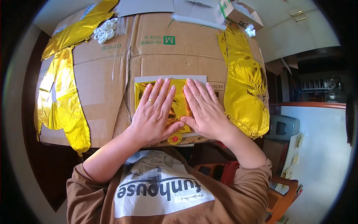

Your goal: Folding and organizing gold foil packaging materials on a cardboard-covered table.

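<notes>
A folded sheet of shiny gold foil (178,110), which looks like a flattened balloon, lies on a pale card (143,79) at the near middle of the cardboard surface. Both palms face down on it. My left hand (154,106) presses on its left part, fingers stretched out. On its right edge rests my right hand (203,108), also flat, with its thumb pointing toward the left thumb. A small gold round piece with a red centre (175,139) shows just below the foil. Much of the foil is hidden under my hands.
Flat gold foil balloons lie at the left (69,108) and along the right (246,89). White ribbon coils (106,31) sit at the far left beside thin clear sticks (121,26). An open carton (240,15) and a crumpled white scrap (250,30) are at the far right.
</notes>
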Demonstrator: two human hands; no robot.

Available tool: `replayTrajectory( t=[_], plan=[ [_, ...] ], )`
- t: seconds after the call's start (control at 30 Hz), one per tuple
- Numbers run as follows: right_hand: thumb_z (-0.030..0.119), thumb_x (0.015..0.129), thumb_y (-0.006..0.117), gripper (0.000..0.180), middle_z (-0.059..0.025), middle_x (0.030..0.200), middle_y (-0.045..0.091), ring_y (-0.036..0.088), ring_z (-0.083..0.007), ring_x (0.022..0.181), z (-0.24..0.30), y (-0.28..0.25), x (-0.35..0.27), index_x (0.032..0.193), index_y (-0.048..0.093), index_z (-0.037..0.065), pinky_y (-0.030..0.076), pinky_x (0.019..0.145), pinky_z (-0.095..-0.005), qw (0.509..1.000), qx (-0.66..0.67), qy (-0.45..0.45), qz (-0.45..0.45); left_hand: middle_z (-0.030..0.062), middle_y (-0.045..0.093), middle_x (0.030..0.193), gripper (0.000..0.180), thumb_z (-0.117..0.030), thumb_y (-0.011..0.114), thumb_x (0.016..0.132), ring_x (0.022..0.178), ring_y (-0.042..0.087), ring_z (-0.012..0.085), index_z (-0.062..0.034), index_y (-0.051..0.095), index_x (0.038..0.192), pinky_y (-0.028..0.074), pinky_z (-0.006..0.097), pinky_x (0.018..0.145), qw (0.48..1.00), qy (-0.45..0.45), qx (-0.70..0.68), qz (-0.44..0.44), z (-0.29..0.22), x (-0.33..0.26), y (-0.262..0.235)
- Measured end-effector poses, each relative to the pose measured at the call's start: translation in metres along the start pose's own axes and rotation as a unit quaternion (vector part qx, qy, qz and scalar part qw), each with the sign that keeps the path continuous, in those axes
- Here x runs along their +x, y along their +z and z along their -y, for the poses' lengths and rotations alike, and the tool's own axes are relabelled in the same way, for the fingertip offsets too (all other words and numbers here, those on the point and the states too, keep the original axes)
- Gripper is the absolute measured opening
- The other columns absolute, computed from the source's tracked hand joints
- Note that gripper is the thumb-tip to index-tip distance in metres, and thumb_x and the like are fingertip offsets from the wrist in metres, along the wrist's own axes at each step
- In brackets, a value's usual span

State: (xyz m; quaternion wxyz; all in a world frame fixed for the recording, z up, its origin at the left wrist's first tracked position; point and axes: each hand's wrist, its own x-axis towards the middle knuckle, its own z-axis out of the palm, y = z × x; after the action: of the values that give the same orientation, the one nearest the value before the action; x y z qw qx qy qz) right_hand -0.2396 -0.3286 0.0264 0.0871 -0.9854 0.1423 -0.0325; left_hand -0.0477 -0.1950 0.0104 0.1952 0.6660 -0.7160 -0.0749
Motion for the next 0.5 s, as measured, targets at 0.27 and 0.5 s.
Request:
replayTrajectory(
  t=[0.27, 0.5],
  plan=[
    [0.054, 0.096, 0.059, 0.091, -0.0208, 0.167, 0.022, 0.02, -0.0368, 0.155, -0.003, 0.006, -0.008, 0.16, 0.024, 0.001, 0.012, 0.125, -0.0558, 1.0, -0.017, 0.02, 0.009, 0.0298, 0.022, 0.164, 0.097, -0.063, 0.054, 0.096, 0.155, 0.016, 0.0427, 0.0067, 0.026, 0.157, 0.012, 0.052, 0.126, 1.0, -0.004, -0.019, -0.002, 0.003, -0.001, 0.0],
    [0.047, 0.1, 0.058, 0.085, -0.0211, 0.167, 0.024, 0.022, -0.0369, 0.155, -0.015, -0.003, -0.026, 0.161, 0.021, 0.001, 0.013, 0.126, -0.0528, 0.99, 0.111, 0.072, -0.047, 0.0293, 0.02, 0.165, 0.098, -0.048, 0.07, 0.089, 0.155, 0.016, 0.0437, 0.0044, 0.024, 0.158, 0.013, 0.052, 0.126, 0.999, -0.019, -0.051, 0.0, 0.002, 0.001, 0.001]
  ],
)
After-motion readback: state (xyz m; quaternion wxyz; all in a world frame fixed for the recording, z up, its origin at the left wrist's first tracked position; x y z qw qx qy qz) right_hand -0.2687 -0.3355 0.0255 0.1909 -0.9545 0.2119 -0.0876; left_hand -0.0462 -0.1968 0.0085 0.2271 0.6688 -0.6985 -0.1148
